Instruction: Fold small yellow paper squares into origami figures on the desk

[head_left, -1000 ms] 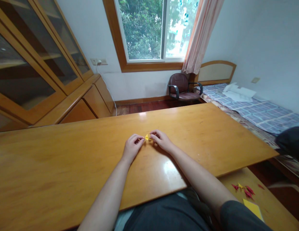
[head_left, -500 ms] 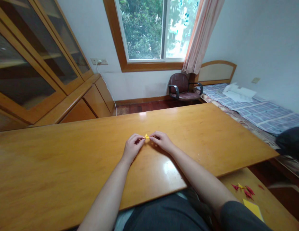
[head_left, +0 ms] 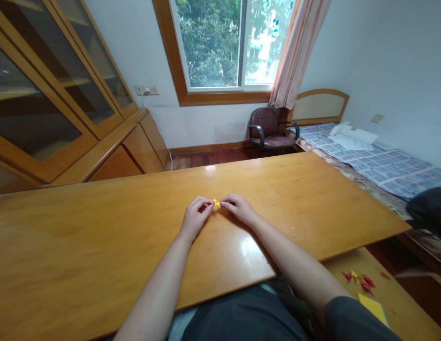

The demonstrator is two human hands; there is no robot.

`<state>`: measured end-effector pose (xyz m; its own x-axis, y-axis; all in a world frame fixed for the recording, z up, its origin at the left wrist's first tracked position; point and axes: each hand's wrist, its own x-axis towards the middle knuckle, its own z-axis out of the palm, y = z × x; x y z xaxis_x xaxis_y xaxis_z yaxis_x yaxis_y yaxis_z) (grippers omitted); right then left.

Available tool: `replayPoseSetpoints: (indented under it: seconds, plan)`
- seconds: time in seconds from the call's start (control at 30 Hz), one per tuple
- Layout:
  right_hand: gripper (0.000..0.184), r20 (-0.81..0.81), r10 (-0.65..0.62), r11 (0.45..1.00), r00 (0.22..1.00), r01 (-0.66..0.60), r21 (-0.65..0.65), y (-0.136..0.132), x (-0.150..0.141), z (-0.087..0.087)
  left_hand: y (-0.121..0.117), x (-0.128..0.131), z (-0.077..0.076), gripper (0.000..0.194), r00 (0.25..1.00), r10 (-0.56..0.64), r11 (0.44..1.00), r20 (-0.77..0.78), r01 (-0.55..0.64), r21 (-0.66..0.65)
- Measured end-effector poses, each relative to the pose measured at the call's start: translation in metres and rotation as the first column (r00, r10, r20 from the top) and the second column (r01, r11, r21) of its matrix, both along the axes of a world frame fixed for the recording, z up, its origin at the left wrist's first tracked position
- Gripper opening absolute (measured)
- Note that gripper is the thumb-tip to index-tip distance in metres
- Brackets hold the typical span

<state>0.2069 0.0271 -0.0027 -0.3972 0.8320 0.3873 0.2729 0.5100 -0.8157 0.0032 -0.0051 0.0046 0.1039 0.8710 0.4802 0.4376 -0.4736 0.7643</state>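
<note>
Both my hands are out in front over the wooden table, forearms reaching across its near edge. Between them, a small yellow folded paper, held just above the tabletop or touching it; cannot tell which. Left hand: thumb and fingertips pinched together on the paper's left end, other fingers curled. Right hand: thumb and forefinger closed on the right end, knuckles bent. The paper's middle shows in the narrow gap between my fingertips; finer creases too small to read. Below the table's right near edge, on a lower wooden surface: several red folded pieces in a loose cluster, one yellow folded piece among them, and a flat yellow sheet nearer my right sleeve. Beyond the far edge, a dark red armchair under the pink curtain, beside the window. Bed to the right, checked cover, white sheets lying on it. Glass-fronted cabinet at left.
</note>
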Motion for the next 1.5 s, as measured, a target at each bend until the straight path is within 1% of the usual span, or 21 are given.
replayPoseSetpoints:
  seconds: [0.17, 0.3, 0.47, 0.53, 0.67, 0.83, 1.0, 1.2, 1.4, 1.5]
  plan:
    - [0.015, 0.004, 0.006, 1.000, 1.000, -0.006, -0.021, -0.0015, 0.0000, 0.0011, -0.0013, 0.0013, 0.0031, 0.010, 1.000, -0.015, 0.999, 0.022, 0.015, -0.041]
    - [0.016, -0.011, 0.003, 0.998, 1.000, -0.004, -0.059, -0.0038, -0.0003, 0.0029, -0.0005, 0.0002, 0.0012, 0.011, 0.999, -0.019, 0.998, 0.033, 0.021, -0.057]
    - [0.024, -0.081, -0.054, 0.989, 0.995, 0.042, -0.143, -0.0063, -0.0007, 0.0015, 0.0013, -0.0009, -0.0019, 0.012, 1.000, -0.014, 0.999, 0.026, 0.015, -0.049]
    - [0.023, -0.080, -0.044, 0.988, 0.996, 0.031, -0.150, -0.0064, -0.0008, 0.0011, 0.0014, -0.0005, -0.0025, 0.011, 1.000, -0.016, 0.999, 0.022, 0.017, -0.049]
    - [0.018, -0.043, -0.011, 0.996, 0.999, 0.007, -0.087, -0.0050, -0.0010, 0.0025, 0.0001, 0.0009, -0.0014, 0.012, 0.999, -0.037, 0.997, 0.015, 0.038, -0.061]
    - [0.016, 0.016, -0.025, 1.000, 1.000, 0.025, -0.012, -0.0038, -0.0006, 0.0036, -0.0009, 0.0014, 0.0003, 0.013, 0.999, -0.032, 0.995, 0.015, 0.034, -0.091]
    - [0.016, 0.016, -0.035, 0.999, 0.999, 0.035, 0.029, -0.0066, -0.0007, 0.0046, -0.0002, 0.0011, -0.0011, 0.014, 0.999, -0.029, 0.992, 0.038, 0.033, -0.122]
    - [0.016, 0.029, -0.057, 0.998, 0.998, 0.056, 0.033, -0.0088, -0.0013, 0.0076, -0.0004, 0.0018, -0.0011, 0.013, 0.996, -0.064, 0.990, 0.055, 0.070, -0.120]
    - [0.013, 0.029, -0.027, 0.997, 0.999, 0.024, 0.073, -0.0077, -0.0018, 0.0025, 0.0008, 0.0015, -0.0025, 0.013, 0.996, -0.079, 0.991, 0.049, 0.083, -0.102]
    - [0.012, 0.044, -0.029, 0.997, 0.999, 0.026, 0.067, -0.0077, -0.0018, 0.0011, 0.0009, 0.0013, -0.0028, 0.013, 0.997, -0.068, 0.993, 0.039, 0.071, -0.097]
